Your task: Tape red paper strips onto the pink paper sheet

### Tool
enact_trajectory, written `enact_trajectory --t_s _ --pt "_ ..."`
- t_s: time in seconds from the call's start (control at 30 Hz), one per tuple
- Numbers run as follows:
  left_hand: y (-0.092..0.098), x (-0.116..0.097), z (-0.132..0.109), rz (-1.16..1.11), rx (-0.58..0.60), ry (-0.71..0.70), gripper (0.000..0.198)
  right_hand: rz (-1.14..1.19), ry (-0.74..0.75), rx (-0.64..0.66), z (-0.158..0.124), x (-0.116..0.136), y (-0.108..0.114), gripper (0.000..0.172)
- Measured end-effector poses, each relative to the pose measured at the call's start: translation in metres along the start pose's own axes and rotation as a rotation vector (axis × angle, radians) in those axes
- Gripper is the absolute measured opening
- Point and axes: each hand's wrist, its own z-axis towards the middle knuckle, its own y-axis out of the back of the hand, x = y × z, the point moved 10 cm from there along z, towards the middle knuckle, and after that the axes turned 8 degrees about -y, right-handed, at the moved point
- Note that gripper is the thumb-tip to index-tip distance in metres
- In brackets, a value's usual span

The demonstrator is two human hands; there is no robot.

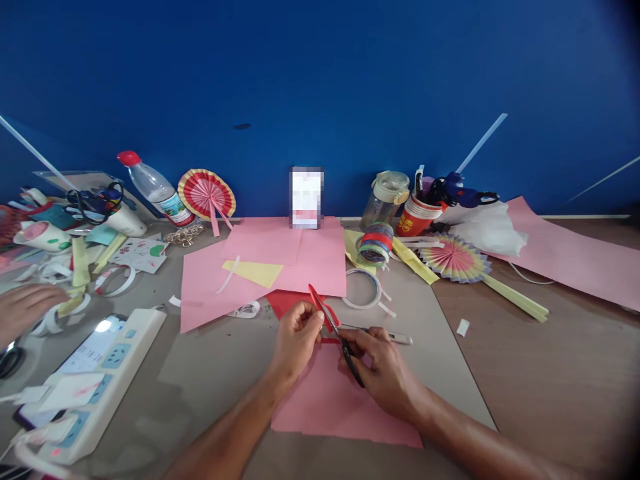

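My right hand (379, 368) grips a pair of scissors (334, 327) with black handles and reddish blades pointing up and left. My left hand (295, 339) pinches a small red piece of paper (327, 325) at the blades. Both hands hover over a pink sheet (330, 407) lying on a grey cutting board (440, 333). A red sheet (283, 301) lies just behind my hands. A pen (395, 338) rests on the board just behind my right hand.
Pink sheets (300, 257) with a yellow piece (253, 272) lie behind, with tape rolls (375, 245), a tape ring (364, 289), paper fans (207, 193) (455, 259), a bottle (155, 188), a jar (385, 197) and a red cup of tools (417, 215). A white power strip (103, 380) lies left. Another person's hand (25, 308) rests at far left.
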Motion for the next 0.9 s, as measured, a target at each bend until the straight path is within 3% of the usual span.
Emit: enact_trajectory --t_s 0.67,0.9 --pt "0.0027 -0.0022 -0.0016 -0.023 0.016 -0.023 0.022 -0.005 -0.006 0.015 -0.0003 -0.0021 0.0004 0.035" --pt "0.0090 -0.0005 0.0013 -0.007 -0.026 -0.053 0.028 0.000 0.010 0.013 -0.0014 0.0007 -0.0005 0.034"
